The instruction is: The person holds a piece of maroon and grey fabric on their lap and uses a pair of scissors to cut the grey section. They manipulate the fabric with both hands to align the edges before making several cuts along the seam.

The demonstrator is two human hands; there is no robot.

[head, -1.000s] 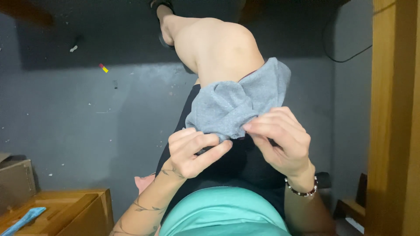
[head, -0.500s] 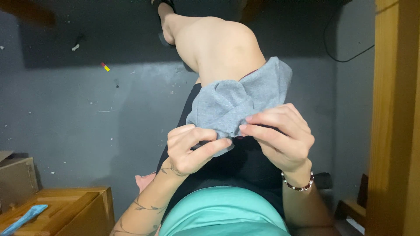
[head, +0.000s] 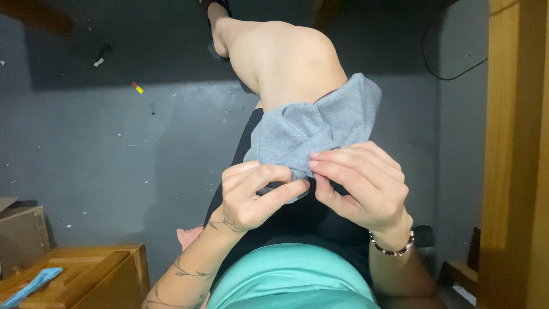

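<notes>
The grey cloth (head: 311, 129) lies bunched over the person's lap, just below the bare knee (head: 286, 63), and both hands meet at its near edge. The left hand (head: 251, 194) comes in from the lower left; its thumb and forefinger are pressed together on a small fold of the cloth's hem. The right hand (head: 360, 183) comes in from the lower right, its fingers (head: 337, 163) curled and closed on the same hem, just beside the left hand's pinch. The two grips nearly touch, so the cloth's edge runs across between them, left to right, while the bulk of the cloth spreads away from the hands, up and to the right toward the knee. Neither hand is clearly nearer: both are on the cloth.

Counted: one grey cloth, two hands, one beaded bracelet (head: 392, 249) on the right wrist. On the floor (head: 86, 154) well to the left lies one small yellow-and-red scrap (head: 138, 87). At the lower left stands one wooden box (head: 86, 274) with one blue strip (head: 31, 285) on it, and one wooden post (head: 512, 154) rises along the right edge.
</notes>
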